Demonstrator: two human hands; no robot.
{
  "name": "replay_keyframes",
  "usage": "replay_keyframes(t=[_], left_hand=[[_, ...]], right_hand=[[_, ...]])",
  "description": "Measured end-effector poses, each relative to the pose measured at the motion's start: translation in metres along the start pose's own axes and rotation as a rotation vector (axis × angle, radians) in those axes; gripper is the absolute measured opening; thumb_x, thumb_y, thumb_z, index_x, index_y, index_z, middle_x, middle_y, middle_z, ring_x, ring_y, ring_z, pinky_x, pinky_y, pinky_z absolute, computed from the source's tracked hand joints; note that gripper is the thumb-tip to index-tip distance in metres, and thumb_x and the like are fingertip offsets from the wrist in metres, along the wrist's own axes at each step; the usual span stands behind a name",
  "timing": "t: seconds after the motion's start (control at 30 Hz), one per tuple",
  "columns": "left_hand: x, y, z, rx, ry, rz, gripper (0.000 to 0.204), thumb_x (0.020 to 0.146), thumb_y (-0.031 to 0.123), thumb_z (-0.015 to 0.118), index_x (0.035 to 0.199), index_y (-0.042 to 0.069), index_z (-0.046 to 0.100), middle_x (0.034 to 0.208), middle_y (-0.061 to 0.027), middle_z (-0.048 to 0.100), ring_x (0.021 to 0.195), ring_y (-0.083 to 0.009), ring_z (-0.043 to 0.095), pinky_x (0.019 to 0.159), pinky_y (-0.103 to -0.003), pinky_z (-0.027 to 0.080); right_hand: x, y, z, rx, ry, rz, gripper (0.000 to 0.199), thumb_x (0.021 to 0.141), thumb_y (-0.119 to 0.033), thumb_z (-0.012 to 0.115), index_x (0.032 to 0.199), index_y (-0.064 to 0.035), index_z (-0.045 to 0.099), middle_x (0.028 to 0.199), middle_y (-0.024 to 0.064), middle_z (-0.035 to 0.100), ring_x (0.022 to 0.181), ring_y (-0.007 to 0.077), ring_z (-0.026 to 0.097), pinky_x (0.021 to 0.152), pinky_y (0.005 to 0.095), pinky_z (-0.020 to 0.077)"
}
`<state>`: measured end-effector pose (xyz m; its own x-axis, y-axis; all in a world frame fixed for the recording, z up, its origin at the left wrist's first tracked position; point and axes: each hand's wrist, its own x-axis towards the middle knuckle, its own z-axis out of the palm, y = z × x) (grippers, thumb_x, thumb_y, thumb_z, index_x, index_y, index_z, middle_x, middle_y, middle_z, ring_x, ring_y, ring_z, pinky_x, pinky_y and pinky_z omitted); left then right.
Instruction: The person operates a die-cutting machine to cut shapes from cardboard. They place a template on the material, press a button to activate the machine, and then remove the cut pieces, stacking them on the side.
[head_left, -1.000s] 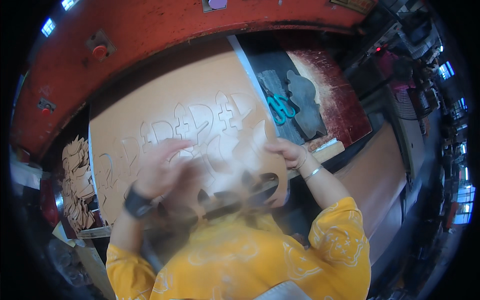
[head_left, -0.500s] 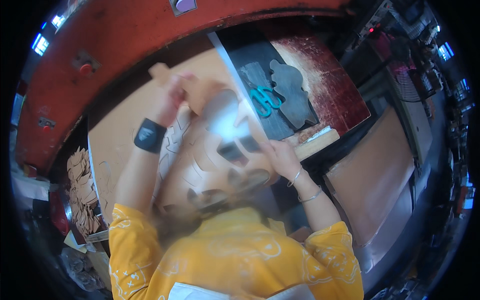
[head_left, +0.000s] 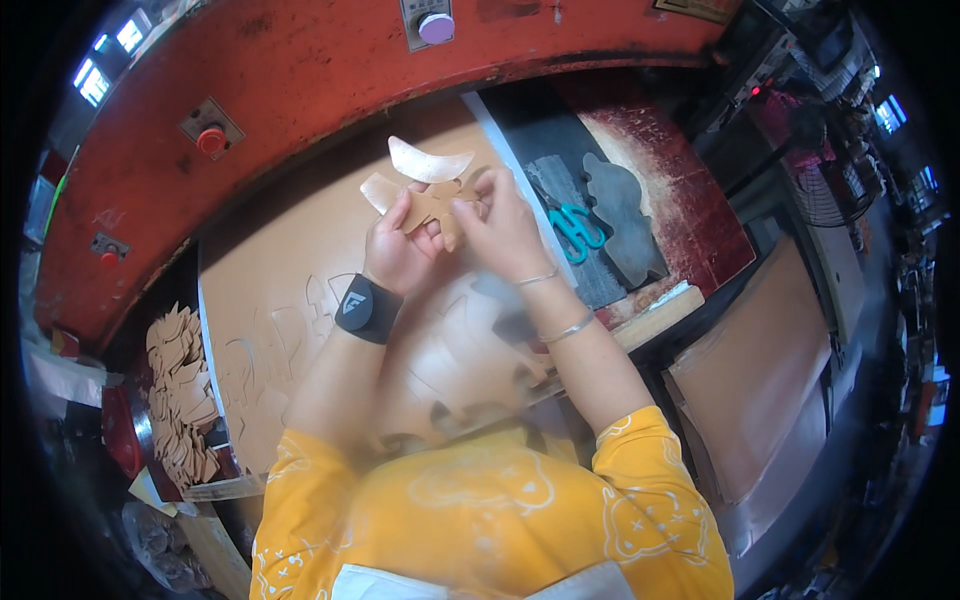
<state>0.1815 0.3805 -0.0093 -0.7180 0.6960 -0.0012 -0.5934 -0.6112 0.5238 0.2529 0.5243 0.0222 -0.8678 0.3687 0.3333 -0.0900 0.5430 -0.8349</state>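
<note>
Both of my hands are raised over the tan leather sheet [head_left: 280,260] on the press bed. My left hand [head_left: 400,250], with a black band on its wrist, and my right hand [head_left: 500,225], with thin bracelets, together pinch a small stack of tan cut-out pieces [head_left: 425,195]. One pale curved piece [head_left: 430,162] sticks up at the top of the stack. The sheet under my arms shows several cut outlines and holes.
A red press body [head_left: 300,70] with a red button [head_left: 210,140] and a purple knob [head_left: 436,27] arcs behind. Teal scissors [head_left: 575,225] and a grey shaped cutting die [head_left: 620,215] lie to the right. A pile of cut pieces [head_left: 180,400] sits at the left.
My hands lifted from the sheet and came together higher up, now holding the cut pieces between them. The view has tilted down slightly.
</note>
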Motion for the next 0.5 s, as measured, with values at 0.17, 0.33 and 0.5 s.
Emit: replay_keyframes(t=[0.17,0.33,0.5], left_hand=[[0.033,0.057,-0.026,-0.204,0.268,0.066,0.035,0.102,0.030,0.031,0.117,0.003,0.048,0.122,-0.0240,0.053,0.111,-0.0404,0.055,0.093,-0.049,0.049],[0.034,0.145,0.007,0.279,0.308,0.590,0.043,0.103,0.023,0.028,0.133,-0.007,0.034,0.136,-0.0257,0.042,0.125,-0.0404,0.044,0.105,-0.053,0.040],[-0.032,0.115,0.026,0.902,0.125,0.650,0.038,0.102,0.023,0.042,0.128,-0.003,0.044,0.119,-0.0136,0.055,0.107,-0.0248,0.057,0.092,-0.038,0.047]], right_hand=[[-0.024,0.039,-0.030,-0.004,0.003,0.065,0.019,0.084,-0.011,0.058,0.099,-0.0024,0.050,0.072,0.0107,0.061,0.070,0.0222,0.064,0.066,0.0329,0.0489],[-0.049,0.042,-0.051,0.050,-0.081,0.211,0.022,0.084,-0.009,0.062,0.102,-0.0030,0.052,0.075,0.0098,0.061,0.072,0.0178,0.064,0.064,0.0294,0.0496],[-0.096,0.030,-0.074,0.239,-0.450,0.493,0.021,0.089,-0.010,0.062,0.103,0.0026,0.054,0.095,0.0042,0.060,0.083,0.0097,0.058,0.075,0.0259,0.0492]])
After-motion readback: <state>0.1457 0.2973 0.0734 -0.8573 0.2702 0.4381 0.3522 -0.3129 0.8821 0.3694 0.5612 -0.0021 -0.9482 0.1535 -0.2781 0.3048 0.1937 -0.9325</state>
